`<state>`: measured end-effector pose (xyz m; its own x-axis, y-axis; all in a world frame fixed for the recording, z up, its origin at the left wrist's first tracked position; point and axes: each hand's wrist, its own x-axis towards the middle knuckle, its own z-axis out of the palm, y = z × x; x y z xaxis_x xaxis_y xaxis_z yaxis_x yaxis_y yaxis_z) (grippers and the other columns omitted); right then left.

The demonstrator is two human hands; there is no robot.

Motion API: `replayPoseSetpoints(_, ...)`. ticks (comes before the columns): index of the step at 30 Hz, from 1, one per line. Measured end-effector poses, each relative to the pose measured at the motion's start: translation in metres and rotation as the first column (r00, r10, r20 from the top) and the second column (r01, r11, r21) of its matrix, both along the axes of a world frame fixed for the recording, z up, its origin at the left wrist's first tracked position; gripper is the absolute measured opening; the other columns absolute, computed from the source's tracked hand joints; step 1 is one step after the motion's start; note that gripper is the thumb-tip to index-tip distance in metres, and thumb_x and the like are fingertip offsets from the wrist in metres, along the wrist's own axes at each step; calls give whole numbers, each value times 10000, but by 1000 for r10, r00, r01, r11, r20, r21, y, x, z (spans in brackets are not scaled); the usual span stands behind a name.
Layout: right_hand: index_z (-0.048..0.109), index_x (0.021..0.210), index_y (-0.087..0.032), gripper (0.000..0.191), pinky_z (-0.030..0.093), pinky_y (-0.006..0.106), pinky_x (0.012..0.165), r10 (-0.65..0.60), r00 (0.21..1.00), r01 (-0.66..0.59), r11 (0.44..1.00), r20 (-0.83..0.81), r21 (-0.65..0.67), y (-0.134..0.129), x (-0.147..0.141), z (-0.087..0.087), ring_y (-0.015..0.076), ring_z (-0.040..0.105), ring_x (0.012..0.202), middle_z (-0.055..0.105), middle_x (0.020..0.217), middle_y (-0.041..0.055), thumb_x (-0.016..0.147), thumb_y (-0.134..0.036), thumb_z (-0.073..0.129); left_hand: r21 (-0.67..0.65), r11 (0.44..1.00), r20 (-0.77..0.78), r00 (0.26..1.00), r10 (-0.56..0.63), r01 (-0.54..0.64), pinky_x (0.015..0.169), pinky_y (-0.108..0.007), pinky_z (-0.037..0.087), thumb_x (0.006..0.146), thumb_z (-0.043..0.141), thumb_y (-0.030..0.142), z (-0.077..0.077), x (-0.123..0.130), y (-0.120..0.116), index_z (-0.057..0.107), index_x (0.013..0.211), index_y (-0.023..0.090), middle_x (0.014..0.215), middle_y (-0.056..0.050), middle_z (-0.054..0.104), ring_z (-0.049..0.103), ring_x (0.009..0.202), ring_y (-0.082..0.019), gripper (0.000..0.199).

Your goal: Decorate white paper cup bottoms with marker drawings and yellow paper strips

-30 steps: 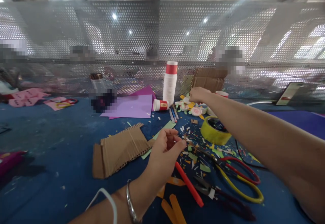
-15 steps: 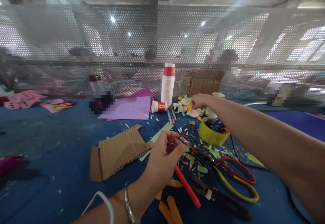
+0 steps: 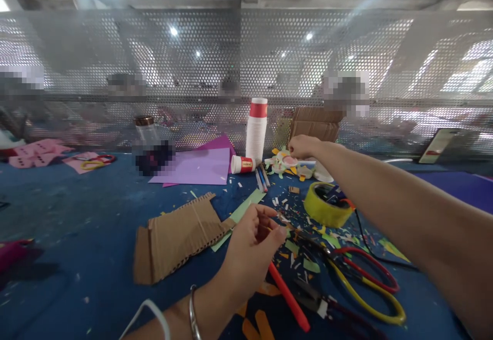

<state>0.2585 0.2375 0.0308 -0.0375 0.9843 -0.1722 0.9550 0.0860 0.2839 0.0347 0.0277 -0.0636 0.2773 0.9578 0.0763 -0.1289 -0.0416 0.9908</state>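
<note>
Curled fingers and a near-closed thumb on the left hand — cannot tell whether pinching anything. Well ahead and to its right, bunched fingers on the right hand, grip likewise hidden. Just below and left of the right hand, far nearer to it than to the left, flat paper pieces — strung out sideways, roughly across the right arm's reach. Between the hands, loose scraps. Right of the left hand, a slanting red pen; past that, scissors. Left of the left hand, cardboard.
</note>
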Motion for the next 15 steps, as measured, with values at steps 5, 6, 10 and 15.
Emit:
replayPoseSetpoints(5,591,1259,-166,348,557,433,882,-19,1000,19,999,-11,-29,3,-10,-7,229,640,1058,613,1261,104,958,-340,611,17,1000,-17,1000,20,-19,669,-292,435,807,689,326,0,-1,2,572,996,199,776,4,591,553,696,-139,256)
replayPoseSetpoints(6,591,1259,-165,350,557,434,882,-18,1000,17,1000,-12,-26,3,-12,-8,229,640,1058,613,1261,104,958,-340,611,12,1000,-20,1000,19,-19,669,-293,435,804,691,326,2,-1,2,571,995,198,773,5,590,551,693,-139,259)
replayPoseSetpoints(10,592,1260,-173,344,554,436,889,30,999,-29,998,-12,50,4,-17,-11,229,637,1066,610,1269,103,960,-340,607,-35,999,-40,999,-7,6,669,-286,421,787,699,309,10,-1,-2,560,997,189,757,14,572,533,689,-135,280)
replayPoseSetpoints(15,595,1256,-184,329,553,434,892,131,991,-127,986,-29,107,10,-25,-17,224,635,1065,609,1274,100,966,-340,596,-39,999,-38,999,-25,24,651,-280,401,790,680,279,14,-1,-4,542,990,187,737,22,547,507,675,-129,259)
